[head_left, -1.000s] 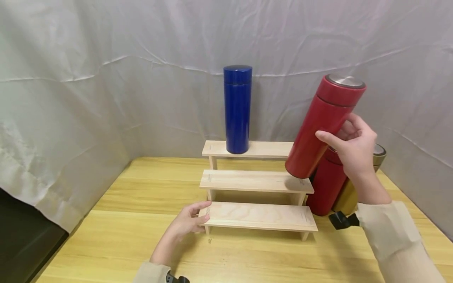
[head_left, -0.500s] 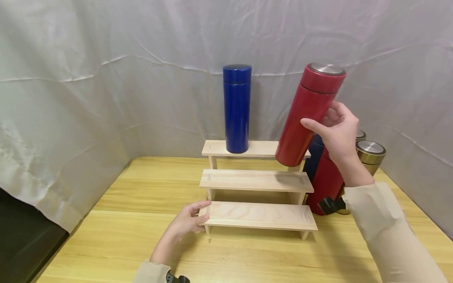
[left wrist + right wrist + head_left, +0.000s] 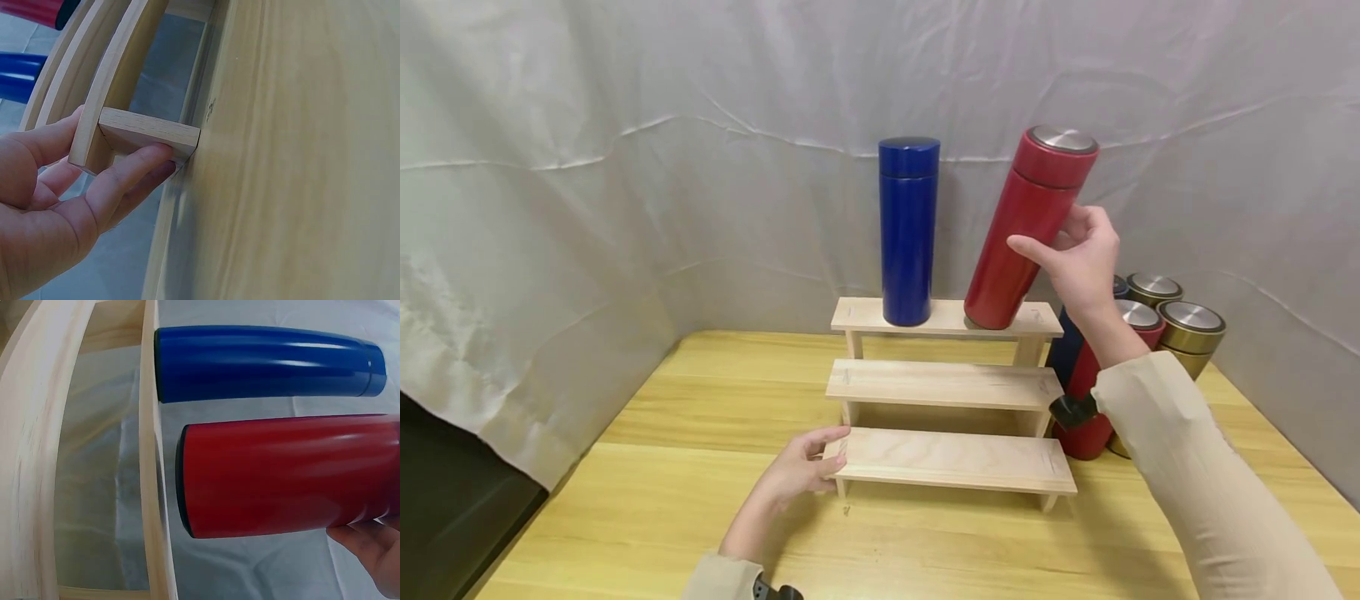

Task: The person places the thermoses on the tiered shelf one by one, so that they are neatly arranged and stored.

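Note:
My right hand (image 3: 1086, 262) grips a red thermos bottle (image 3: 1030, 208) with a steel-topped lid. The bottle leans, lid to the right, its base close over the right half of the top step. In the right wrist view a small gap shows between its dark base (image 3: 182, 481) and the board. A blue thermos bottle (image 3: 908, 237) stands upright on that step, to the left. With thumb and fingers, my left hand (image 3: 797, 468) holds the left end of the bottom step of a three-tier wooden stand (image 3: 955, 460). Its fingers touch the stand's leg (image 3: 150, 128) in the left wrist view.
Behind my right forearm several more bottles stand on the wooden table (image 3: 700, 400): a red bottle (image 3: 1086, 408), a dark blue bottle (image 3: 1063, 350) and gold bottles (image 3: 1191, 333). A grey cloth (image 3: 737, 208) hangs behind. Something black (image 3: 460, 500) lies at the left edge.
My right hand has carried the red thermos bottle left and back, from over the middle step to the top step. It leans slightly less. The left hand keeps its hold.

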{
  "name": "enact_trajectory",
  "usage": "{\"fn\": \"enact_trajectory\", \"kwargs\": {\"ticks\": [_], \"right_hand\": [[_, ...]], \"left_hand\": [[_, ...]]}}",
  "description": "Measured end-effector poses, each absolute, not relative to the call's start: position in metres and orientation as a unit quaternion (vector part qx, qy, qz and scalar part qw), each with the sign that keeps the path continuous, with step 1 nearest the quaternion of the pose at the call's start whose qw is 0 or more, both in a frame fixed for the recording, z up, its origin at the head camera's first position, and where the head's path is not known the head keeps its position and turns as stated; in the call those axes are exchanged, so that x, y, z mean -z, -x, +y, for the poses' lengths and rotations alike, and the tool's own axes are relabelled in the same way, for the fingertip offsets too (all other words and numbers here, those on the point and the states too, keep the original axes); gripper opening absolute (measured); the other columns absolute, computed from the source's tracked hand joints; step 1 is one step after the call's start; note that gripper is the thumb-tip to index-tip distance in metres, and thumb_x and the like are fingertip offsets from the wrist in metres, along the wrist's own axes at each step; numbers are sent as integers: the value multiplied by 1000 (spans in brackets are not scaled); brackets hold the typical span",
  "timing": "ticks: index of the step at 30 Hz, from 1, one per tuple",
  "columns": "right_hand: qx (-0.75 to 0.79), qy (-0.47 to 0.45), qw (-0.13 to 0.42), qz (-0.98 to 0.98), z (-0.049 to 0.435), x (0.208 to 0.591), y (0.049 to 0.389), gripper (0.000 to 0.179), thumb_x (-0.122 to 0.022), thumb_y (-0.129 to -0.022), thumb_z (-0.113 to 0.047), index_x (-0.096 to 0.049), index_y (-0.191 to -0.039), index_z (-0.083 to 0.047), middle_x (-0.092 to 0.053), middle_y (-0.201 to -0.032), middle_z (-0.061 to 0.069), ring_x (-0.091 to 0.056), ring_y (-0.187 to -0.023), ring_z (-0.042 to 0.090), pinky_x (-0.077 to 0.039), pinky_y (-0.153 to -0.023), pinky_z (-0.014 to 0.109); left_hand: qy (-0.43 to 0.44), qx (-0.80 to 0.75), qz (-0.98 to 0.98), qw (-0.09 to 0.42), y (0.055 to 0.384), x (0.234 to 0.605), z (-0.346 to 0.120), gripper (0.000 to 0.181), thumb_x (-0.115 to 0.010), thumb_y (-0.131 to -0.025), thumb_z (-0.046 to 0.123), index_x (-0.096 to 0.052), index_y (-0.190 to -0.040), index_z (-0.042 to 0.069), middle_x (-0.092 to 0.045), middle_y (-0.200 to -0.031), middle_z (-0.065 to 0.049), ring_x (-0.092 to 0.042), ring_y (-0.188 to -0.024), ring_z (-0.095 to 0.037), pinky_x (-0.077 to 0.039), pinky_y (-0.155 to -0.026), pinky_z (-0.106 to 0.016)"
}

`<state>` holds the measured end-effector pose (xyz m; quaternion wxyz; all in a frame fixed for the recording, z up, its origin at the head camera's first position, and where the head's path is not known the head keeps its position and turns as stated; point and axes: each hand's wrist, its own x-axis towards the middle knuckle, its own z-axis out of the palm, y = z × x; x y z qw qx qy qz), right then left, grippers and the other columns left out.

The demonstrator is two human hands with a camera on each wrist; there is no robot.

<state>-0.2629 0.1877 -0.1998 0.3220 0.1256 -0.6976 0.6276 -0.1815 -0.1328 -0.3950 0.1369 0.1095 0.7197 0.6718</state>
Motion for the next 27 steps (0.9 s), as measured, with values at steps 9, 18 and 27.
{"fn": "enact_trajectory", "kwargs": {"ticks": [9, 18, 27], "right_hand": [[-647, -147, 329, -672, 197, 218, 301, 57, -82, -62, -18, -49, -108, -8, -60, -108, 8, -58, -96, 19, -51, -81, 26], [-620, -151, 324, -698, 231, 257, 381, 60, -81, -65, -22, -48, -114, -17, -58, -114, 4, -55, -101, 20, -50, -83, 31], [-625, -144, 304, -705, 204, 231, 340, 59, -81, -65, -23, -50, -115, -13, -58, -113, 8, -56, -100, 20, -49, -86, 31]], "left_hand": [[-111, -671, 720, 135, 179, 394, -132, 49, -56, -86, 4, -37, -130, -7, -41, -122, -31, -57, -93, -30, -50, -79, -47], [-101, -674, 719, 136, 180, 393, -129, 48, -56, -85, 1, -38, -129, -8, -43, -120, -31, -57, -91, -29, -50, -79, -46], [-101, -674, 719, 138, 179, 393, -130, 48, -55, -86, 1, -38, -129, -8, -43, -120, -31, -57, -92, -30, -50, -80, -46]]}}
